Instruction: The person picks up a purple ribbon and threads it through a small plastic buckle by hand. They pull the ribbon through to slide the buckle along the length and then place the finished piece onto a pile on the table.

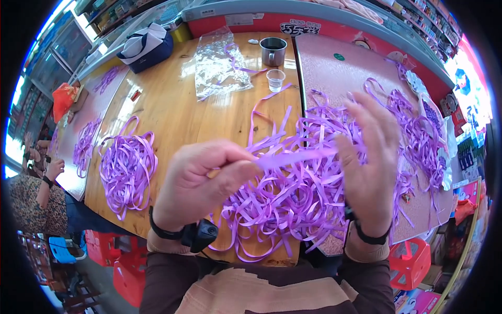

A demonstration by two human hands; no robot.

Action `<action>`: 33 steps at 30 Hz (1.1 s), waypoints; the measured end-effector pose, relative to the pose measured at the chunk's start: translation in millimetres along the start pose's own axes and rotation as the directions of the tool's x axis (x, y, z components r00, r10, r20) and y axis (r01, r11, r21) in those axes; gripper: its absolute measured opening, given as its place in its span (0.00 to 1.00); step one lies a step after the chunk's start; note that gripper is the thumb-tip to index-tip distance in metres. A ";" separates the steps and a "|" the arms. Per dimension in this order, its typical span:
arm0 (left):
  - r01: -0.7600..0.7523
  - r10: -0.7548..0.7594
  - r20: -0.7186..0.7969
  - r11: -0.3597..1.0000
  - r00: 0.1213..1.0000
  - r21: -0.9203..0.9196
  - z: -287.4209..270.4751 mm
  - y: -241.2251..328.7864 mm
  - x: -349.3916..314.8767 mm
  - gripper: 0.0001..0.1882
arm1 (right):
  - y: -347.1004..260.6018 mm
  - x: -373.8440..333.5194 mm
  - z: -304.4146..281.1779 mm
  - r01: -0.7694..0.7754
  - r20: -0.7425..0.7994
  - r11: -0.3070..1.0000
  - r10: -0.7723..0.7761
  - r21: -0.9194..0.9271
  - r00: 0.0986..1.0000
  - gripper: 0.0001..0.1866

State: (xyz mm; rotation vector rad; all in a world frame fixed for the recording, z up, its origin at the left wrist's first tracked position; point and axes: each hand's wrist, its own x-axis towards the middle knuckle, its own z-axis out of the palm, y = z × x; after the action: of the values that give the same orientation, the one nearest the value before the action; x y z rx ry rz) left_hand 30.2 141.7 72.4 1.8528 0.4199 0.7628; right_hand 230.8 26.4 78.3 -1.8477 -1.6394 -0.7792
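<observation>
My left hand is closed in a pinch on one end of a purple ribbon. A small tan bit, too little to name, shows between its fingers. The ribbon stretches across to my right hand, whose thumb and fingers are spread and somewhat blurred; the ribbon passes behind the thumb, where its far part is hidden. Below both hands lies a big loose heap of purple ribbons, tangled and looped over the seam between two tabletops. A neater coiled pile of purple ribbons rests left of my left hand.
Farther back are a clear plastic bag, a metal mug and a clear plastic cup. A blue and white bag stands far left. More ribbons lie at right. Another person sits at the left; red stools flank the table.
</observation>
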 end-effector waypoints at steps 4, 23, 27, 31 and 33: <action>-0.088 0.085 0.126 0.996 0.988 0.020 18.4 -9.4 4.9 0.04 | -30.4 -10.4 3.9 -0.180 0.307 0.692 -0.062 0.699 0.950 0.14; 0.050 -0.043 0.047 0.987 0.998 -0.150 22.1 -12.6 3.8 0.14 | -38.0 -14.0 9.9 -0.276 0.254 0.472 0.111 0.837 0.961 0.06; 0.067 -0.029 0.191 0.979 0.981 -0.192 27.1 -15.1 4.9 0.14 | -39.1 -14.1 11.2 -0.224 0.215 0.569 0.084 0.791 0.973 0.06; 0.062 -0.046 0.200 0.995 0.979 -0.075 25.3 -15.5 4.9 0.11 | -37.7 -15.1 14.2 -0.171 0.163 0.609 0.068 0.775 0.984 0.07; -0.002 0.017 0.214 0.997 0.977 -0.073 22.5 -16.8 5.0 0.09 | -37.8 -13.5 13.1 -0.189 0.185 0.594 0.067 0.782 0.980 0.08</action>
State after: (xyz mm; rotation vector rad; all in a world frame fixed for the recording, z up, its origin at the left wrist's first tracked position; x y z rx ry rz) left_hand 50.1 135.8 52.8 1.8470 0.2419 0.5692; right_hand 192.9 30.9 60.2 -1.3231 -1.5301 0.1902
